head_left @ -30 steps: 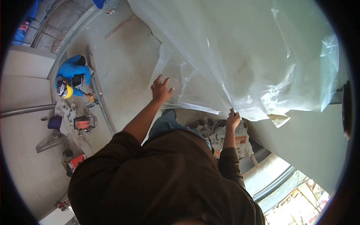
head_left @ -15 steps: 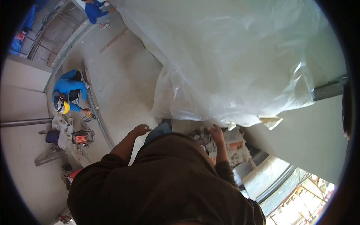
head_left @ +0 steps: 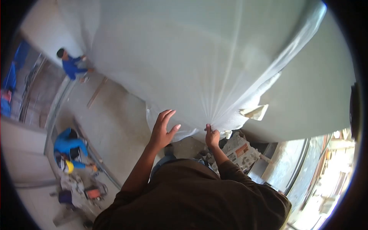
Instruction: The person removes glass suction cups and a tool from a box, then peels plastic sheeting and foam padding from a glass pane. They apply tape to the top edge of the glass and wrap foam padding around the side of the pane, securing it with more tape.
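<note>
A large translucent plastic sheet (head_left: 180, 73) hangs in front of me over the pale wall, its lower edge loose near my waist. My right hand (head_left: 212, 137) is closed on that lower edge, and taut creases fan upward from its fingers. To the left, my left hand (head_left: 164, 128) is raised with fingers and thumb apart, in front of the sheet's lower left part and holding nothing. A torn, folded flap (head_left: 256, 112) sticks out at the sheet's right edge.
Far left, a person in dark blue (head_left: 71, 67) stands with hands at the sheet's edge. A crouching person in a yellow helmet (head_left: 69, 149) works beside a long metal bar. An orange cable reel (head_left: 93, 193) sits nearby. Printed paper or sacking (head_left: 239, 149) lies by my right side.
My right hand has taken hold of the sheet's lower edge, drawing it tight. My left hand has risen toward the sheet with its fingers spread. The view has shifted.
</note>
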`<action>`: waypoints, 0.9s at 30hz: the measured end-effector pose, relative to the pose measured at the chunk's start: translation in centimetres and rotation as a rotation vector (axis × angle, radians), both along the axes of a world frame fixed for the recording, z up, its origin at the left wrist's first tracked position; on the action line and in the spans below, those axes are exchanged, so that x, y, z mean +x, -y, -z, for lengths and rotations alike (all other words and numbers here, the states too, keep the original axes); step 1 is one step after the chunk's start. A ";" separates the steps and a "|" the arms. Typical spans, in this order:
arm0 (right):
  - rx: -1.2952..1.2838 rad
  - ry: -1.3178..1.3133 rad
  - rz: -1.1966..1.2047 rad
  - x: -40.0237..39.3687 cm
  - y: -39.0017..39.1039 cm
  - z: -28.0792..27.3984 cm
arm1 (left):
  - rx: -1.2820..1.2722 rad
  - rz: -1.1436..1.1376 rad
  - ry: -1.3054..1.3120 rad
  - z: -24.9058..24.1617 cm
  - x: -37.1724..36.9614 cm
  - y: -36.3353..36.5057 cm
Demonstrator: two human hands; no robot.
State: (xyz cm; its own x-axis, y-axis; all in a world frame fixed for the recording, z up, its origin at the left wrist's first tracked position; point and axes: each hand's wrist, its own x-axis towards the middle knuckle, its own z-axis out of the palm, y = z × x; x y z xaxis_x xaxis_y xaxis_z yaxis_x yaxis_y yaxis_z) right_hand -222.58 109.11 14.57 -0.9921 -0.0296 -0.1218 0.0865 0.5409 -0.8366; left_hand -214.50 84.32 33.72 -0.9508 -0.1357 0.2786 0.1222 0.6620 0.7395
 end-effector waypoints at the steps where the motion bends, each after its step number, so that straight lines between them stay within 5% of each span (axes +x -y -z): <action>1: 0.051 -0.030 0.019 0.2 -1.1 0.8 | -0.052 0.055 -0.060 -1.6 -1.1 -1.1; 8: 0.222 -0.062 0.025 1.2 -3.1 -1.0 | -0.421 0.260 -0.617 -9.1 -9.6 -7.4; 14: 0.169 0.051 0.038 -1.5 -3.1 1.0 | -0.731 0.335 -0.657 -13.2 -18.3 -13.2; 27: 0.326 -0.126 -0.007 0.7 -6.0 -0.8 | -0.792 0.248 -0.786 -13.7 -21.2 -16.9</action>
